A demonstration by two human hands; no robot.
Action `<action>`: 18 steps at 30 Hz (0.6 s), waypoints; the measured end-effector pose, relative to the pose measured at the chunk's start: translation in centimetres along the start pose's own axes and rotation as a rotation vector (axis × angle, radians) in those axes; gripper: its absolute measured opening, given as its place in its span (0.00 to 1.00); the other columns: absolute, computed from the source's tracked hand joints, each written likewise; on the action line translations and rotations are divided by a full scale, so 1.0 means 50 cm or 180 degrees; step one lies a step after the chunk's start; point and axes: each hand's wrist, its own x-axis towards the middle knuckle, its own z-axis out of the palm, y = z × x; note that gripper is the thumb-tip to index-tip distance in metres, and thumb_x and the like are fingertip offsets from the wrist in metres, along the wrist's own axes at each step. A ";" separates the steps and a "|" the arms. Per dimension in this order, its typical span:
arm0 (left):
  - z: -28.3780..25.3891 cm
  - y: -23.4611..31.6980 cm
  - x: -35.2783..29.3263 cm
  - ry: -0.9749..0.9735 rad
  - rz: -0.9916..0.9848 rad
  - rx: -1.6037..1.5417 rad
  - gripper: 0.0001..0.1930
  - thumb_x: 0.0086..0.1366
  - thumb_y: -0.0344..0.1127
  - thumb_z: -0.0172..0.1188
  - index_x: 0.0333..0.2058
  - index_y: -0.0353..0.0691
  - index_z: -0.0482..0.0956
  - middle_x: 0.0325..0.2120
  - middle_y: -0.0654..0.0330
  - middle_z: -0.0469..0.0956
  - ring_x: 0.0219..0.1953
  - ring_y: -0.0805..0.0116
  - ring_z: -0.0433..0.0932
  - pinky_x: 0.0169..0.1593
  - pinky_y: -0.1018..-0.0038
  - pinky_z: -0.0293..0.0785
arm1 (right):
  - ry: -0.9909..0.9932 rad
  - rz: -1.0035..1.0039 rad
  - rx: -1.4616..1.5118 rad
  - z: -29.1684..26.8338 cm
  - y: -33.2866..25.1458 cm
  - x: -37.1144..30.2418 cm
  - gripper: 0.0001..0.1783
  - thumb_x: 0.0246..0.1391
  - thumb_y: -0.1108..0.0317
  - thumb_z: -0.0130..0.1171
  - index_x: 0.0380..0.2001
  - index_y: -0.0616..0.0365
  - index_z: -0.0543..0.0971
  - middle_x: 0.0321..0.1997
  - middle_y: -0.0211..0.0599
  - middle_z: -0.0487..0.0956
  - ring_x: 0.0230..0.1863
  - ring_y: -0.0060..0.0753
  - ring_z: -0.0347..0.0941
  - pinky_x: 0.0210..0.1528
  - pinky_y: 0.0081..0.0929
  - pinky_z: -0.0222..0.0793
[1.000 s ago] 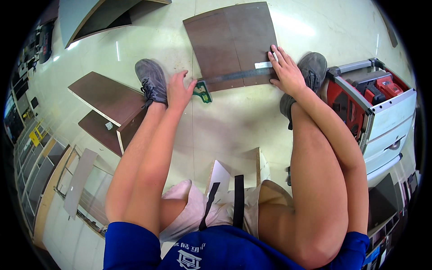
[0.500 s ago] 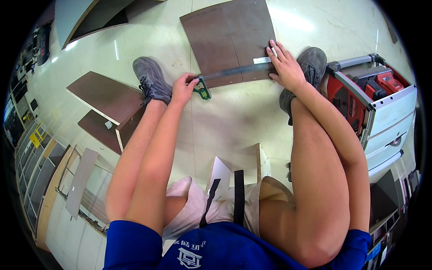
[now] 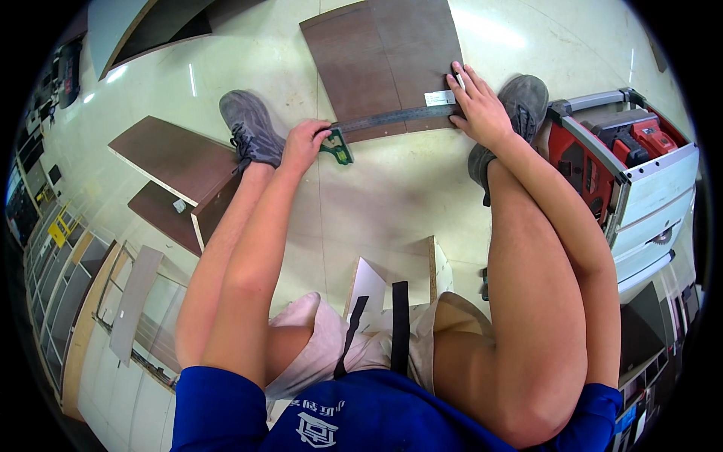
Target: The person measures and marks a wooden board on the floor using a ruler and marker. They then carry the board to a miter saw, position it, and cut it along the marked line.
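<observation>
Plainly a long grey ruler [image 3: 395, 117], green-headed

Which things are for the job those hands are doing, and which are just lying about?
Looks like part of the job:
- ruler with a green head, left hand at that end
- brown board under it, right hand at one edge

Probably just lying about:
- red machine
- joined brown panels on the left
- grey panel

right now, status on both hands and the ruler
Left hand at left end of ruler, by green head. Right hand spread at right end. Ruler across brown board. Right shoe close by.
</observation>
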 end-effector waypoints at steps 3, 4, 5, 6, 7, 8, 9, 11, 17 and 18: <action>-0.002 0.000 -0.003 -0.0025 0.0039 0.0046 0.10 0.62 0.32 0.64 0.42 0.36 0.84 0.38 0.50 0.83 0.41 0.49 0.81 0.46 0.63 0.77 | -0.0001 0.0011 0.0010 -0.004 -0.004 0.001 0.46 0.49 0.60 0.70 0.69 0.57 0.62 0.78 0.44 0.52 0.77 0.47 0.49 0.76 0.41 0.51; -0.002 0.001 -0.003 -0.0035 0.0051 0.0053 0.10 0.62 0.32 0.64 0.42 0.36 0.84 0.38 0.50 0.83 0.41 0.49 0.81 0.46 0.63 0.77 | 0.0010 0.0011 0.0007 -0.004 -0.004 0.001 0.45 0.50 0.60 0.69 0.69 0.57 0.62 0.78 0.44 0.52 0.78 0.47 0.49 0.76 0.41 0.51; -0.003 0.002 -0.003 -0.0049 0.0025 0.0055 0.10 0.62 0.32 0.64 0.42 0.36 0.84 0.38 0.50 0.83 0.41 0.49 0.81 0.46 0.63 0.77 | 0.0020 0.0012 0.0004 -0.003 -0.004 0.000 0.45 0.50 0.60 0.69 0.69 0.57 0.62 0.78 0.44 0.52 0.78 0.47 0.49 0.76 0.41 0.51; -0.004 0.002 -0.003 -0.0063 0.0000 0.0057 0.11 0.62 0.32 0.64 0.42 0.37 0.84 0.38 0.50 0.83 0.41 0.49 0.81 0.46 0.64 0.77 | 0.0040 0.0010 0.0016 -0.003 -0.004 0.001 0.44 0.50 0.60 0.69 0.69 0.57 0.62 0.78 0.43 0.52 0.78 0.47 0.49 0.76 0.41 0.51; -0.003 0.003 -0.003 -0.0079 -0.0024 0.0057 0.11 0.63 0.33 0.64 0.42 0.37 0.84 0.38 0.50 0.83 0.41 0.49 0.81 0.46 0.64 0.77 | 0.0058 0.0010 0.0026 -0.001 -0.003 0.001 0.44 0.51 0.59 0.68 0.69 0.56 0.63 0.78 0.43 0.52 0.78 0.47 0.49 0.76 0.41 0.51; -0.002 0.003 -0.003 -0.0086 -0.0043 0.0038 0.11 0.63 0.34 0.65 0.42 0.37 0.84 0.38 0.50 0.83 0.40 0.50 0.82 0.46 0.64 0.77 | 0.0076 0.0011 0.0037 0.000 -0.002 0.001 0.43 0.52 0.59 0.68 0.69 0.56 0.63 0.78 0.43 0.52 0.78 0.46 0.49 0.76 0.41 0.51; 0.000 0.004 -0.002 -0.0093 -0.0061 0.0019 0.11 0.63 0.35 0.65 0.42 0.36 0.84 0.38 0.50 0.83 0.40 0.51 0.82 0.45 0.64 0.77 | 0.0094 0.0016 0.0044 0.002 -0.001 0.000 0.43 0.52 0.59 0.67 0.69 0.56 0.63 0.78 0.42 0.52 0.77 0.46 0.49 0.76 0.41 0.51; 0.000 0.001 -0.001 -0.0027 -0.0202 -0.0079 0.13 0.64 0.38 0.66 0.41 0.36 0.84 0.36 0.50 0.83 0.38 0.52 0.82 0.43 0.64 0.77 | 0.0143 0.0007 0.0069 0.003 -0.002 0.003 0.42 0.53 0.59 0.67 0.69 0.56 0.63 0.78 0.42 0.53 0.77 0.46 0.49 0.76 0.41 0.51; 0.017 0.030 0.027 -0.0080 -0.1075 -0.0233 0.18 0.63 0.48 0.67 0.34 0.34 0.85 0.24 0.51 0.82 0.27 0.59 0.81 0.34 0.66 0.75 | 0.0150 0.0017 0.0010 0.005 0.001 0.001 0.41 0.54 0.58 0.66 0.68 0.55 0.64 0.78 0.42 0.53 0.77 0.46 0.49 0.76 0.41 0.51; 0.018 0.029 0.031 -0.0086 -0.1041 -0.0173 0.19 0.63 0.49 0.67 0.32 0.34 0.85 0.23 0.52 0.82 0.26 0.60 0.81 0.34 0.66 0.75 | 0.0155 0.0014 0.0010 0.005 0.000 0.001 0.41 0.54 0.58 0.66 0.68 0.55 0.64 0.78 0.42 0.53 0.77 0.46 0.49 0.76 0.41 0.51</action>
